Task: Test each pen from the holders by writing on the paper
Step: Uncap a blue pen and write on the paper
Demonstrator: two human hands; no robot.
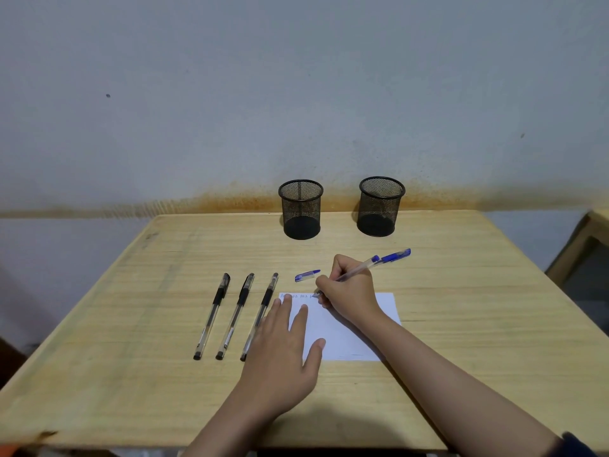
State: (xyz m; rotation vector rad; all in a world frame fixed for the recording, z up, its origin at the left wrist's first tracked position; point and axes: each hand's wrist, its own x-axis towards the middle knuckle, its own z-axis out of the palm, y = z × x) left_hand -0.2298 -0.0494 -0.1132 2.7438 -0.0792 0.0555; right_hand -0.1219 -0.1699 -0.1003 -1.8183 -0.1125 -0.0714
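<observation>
My right hand point(349, 290) grips an uncapped blue pen point(361, 268) with its tip on the top edge of the white paper point(342, 338), where a line of writing runs. Its blue cap point(307, 275) lies just above the paper. Behind the hand lies another blue pen point(397, 255), mostly hidden. My left hand point(285, 354) presses flat on the paper's left side with straight fingers. Three capped black pens point(235, 316) lie side by side left of the paper. Two black mesh holders, one on the left point(300, 209) and one on the right point(381, 206), stand at the back, and both look empty.
The wooden table point(131, 357) ends against a grey wall with a rusty stain along its base. A second piece of wooden furniture point(583, 245) stands off the right edge.
</observation>
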